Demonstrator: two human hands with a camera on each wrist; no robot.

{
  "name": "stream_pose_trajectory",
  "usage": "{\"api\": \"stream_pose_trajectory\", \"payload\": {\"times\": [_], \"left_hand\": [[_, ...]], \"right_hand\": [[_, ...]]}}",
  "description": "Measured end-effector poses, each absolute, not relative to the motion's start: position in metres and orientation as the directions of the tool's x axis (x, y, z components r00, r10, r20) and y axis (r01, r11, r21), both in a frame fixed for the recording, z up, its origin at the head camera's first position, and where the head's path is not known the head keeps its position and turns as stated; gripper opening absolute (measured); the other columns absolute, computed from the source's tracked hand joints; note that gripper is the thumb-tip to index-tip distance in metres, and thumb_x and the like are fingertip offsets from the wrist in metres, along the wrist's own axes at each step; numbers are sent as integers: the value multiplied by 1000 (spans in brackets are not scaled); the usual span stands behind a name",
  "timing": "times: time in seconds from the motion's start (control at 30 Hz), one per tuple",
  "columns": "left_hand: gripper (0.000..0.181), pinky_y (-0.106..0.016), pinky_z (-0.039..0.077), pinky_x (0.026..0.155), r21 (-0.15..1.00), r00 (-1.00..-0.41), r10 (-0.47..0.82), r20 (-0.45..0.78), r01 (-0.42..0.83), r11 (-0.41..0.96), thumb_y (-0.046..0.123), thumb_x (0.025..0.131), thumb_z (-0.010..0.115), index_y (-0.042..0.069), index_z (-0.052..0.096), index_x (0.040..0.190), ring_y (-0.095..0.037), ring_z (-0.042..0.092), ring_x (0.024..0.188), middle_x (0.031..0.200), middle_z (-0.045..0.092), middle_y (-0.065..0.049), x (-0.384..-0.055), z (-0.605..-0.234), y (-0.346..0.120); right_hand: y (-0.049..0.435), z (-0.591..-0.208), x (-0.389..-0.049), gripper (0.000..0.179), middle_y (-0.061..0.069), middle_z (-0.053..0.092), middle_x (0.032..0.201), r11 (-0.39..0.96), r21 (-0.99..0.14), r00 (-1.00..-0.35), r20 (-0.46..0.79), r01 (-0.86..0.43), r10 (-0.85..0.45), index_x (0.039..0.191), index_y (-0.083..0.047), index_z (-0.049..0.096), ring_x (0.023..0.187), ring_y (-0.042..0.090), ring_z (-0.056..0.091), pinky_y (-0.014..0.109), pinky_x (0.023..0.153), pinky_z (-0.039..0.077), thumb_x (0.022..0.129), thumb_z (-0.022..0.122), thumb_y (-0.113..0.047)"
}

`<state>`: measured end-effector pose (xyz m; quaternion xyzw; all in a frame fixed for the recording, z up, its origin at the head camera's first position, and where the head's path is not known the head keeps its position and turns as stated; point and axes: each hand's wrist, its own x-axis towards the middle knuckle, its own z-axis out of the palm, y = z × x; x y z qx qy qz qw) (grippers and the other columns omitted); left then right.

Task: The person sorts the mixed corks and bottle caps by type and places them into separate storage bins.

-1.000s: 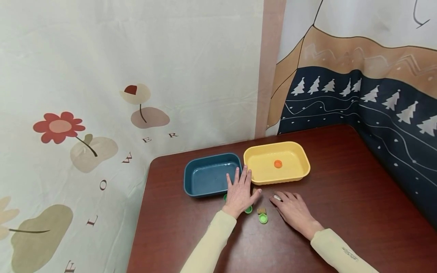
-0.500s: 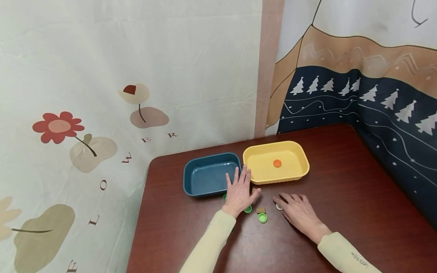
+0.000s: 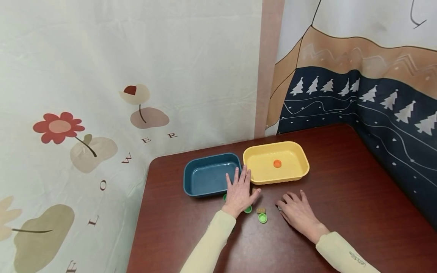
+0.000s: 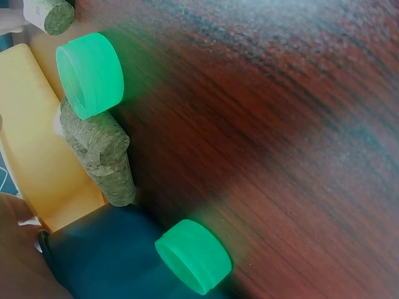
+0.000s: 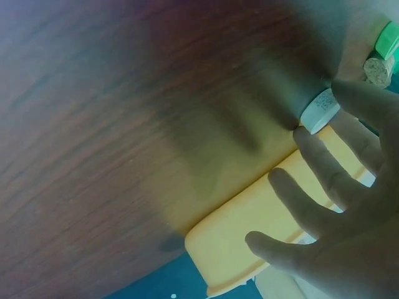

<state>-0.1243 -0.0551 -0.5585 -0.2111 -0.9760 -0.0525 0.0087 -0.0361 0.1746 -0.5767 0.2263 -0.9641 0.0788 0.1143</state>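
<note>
My right hand [image 3: 297, 215] is over the table, right of the corks and caps. Its thumb and a fingertip pinch a small white bottle cap [image 5: 320, 111] just above or on the wood; the other fingers spread out. Fingers extended, my left hand [image 3: 238, 195] lies by the near right corner of the blue bin [image 3: 201, 191]. Below it are green bottle caps [image 4: 93, 75] and corks [image 4: 103, 152], partly hidden in the head view. Another light green cap [image 3: 262, 218] sits against a cork [image 3: 261, 210] between the hands.
Beside the blue bin stands a yellow bin [image 3: 297, 177] holding an orange cap [image 3: 277, 163]. Both bins are near the back of the dark wooden table [image 3: 341, 170]. Printed curtains [image 3: 205, 76] hang behind and to the right.
My right hand has shifted slightly right and toward me with the white cap, and its fingers have spread. My left hand stays put.
</note>
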Motion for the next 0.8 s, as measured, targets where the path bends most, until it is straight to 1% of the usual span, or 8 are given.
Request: {"api": "stream_pose_trajectory", "payload": {"times": [0.13, 0.3, 0.4, 0.57, 0.8], "left_hand": [[85, -70, 16, 118, 87, -912, 408, 26, 409, 908, 67, 100, 45, 13, 31, 164, -37, 20, 156, 172, 20, -7, -124, -559, -56], [84, -71, 14, 118, 103, -911, 410, 39, 412, 905, 66, 100, 47, 13, 32, 164, -38, 21, 156, 171, 21, -7, -124, -560, -56], [84, -71, 14, 118, 107, -911, 410, 45, 413, 905, 66, 100, 47, 13, 32, 163, -38, 21, 156, 171, 21, -7, -124, -561, -56], [84, -71, 15, 118, 96, -912, 409, 37, 411, 907, 67, 100, 45, 13, 32, 164, -38, 21, 156, 172, 20, -7, -123, -561, -56], [84, -71, 17, 117, 91, -909, 412, 59, 416, 905, 66, 100, 47, 13, 34, 163, -38, 22, 156, 171, 23, -8, -123, -560, -56]], "right_hand": [[176, -579, -35, 19, 6, 65, 101, 887, -106, -876, 248, -450, -414, 101, -19, 76, 107, 38, 63, 74, 99, 39, 85, 85, -18], [179, -580, -33, 22, 6, 65, 102, 882, -113, -867, 276, -457, -414, 102, -18, 75, 106, 39, 63, 73, 99, 40, 83, 87, -18], [181, -577, -31, 23, 6, 66, 103, 884, -136, -870, 297, -447, -395, 103, -18, 76, 110, 39, 63, 73, 101, 39, 83, 87, -18], [185, -564, -29, 25, 8, 69, 107, 884, -210, -882, 329, -417, -338, 108, -14, 77, 117, 40, 62, 73, 103, 36, 85, 86, -18], [189, -551, -35, 31, 11, 70, 109, 844, -364, -872, 439, -393, -217, 112, -12, 76, 115, 40, 63, 74, 101, 37, 83, 86, -14]]}}
